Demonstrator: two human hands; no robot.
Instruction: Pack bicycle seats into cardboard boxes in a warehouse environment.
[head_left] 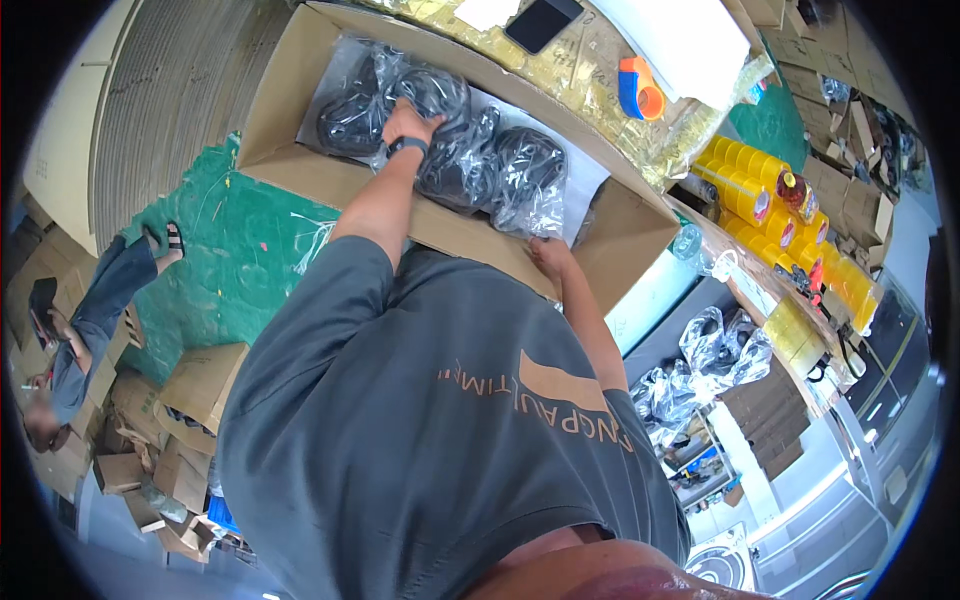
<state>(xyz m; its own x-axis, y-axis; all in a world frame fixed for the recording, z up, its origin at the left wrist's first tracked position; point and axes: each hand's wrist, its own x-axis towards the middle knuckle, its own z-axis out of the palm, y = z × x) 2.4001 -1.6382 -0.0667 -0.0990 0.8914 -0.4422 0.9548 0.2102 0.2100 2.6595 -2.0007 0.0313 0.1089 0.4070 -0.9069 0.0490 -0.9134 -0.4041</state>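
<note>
A long cardboard box [480, 235] lies open before me. Inside it, several clear plastic bags sit in a row, each holding black rounded items whose kind I cannot make out. My left hand [408, 124] reaches into the left half and grips a bag [440, 92] there, thumb apart and fingertips partly hidden. At the box's near right side, my right hand [550, 256] pinches the lower end of the rightmost bag [532, 180]. White sheeting [590, 170] shows behind the bags.
Beyond the box, a tape-covered surface [560, 75] bears a phone [543, 24] and an orange-blue tape dispenser [640, 90]. Yellow tape rolls [745, 190] are stacked at right. Flat cardboard [190, 110] stands at left. Another person [85, 335] sits far left, near loose cartons [185, 470].
</note>
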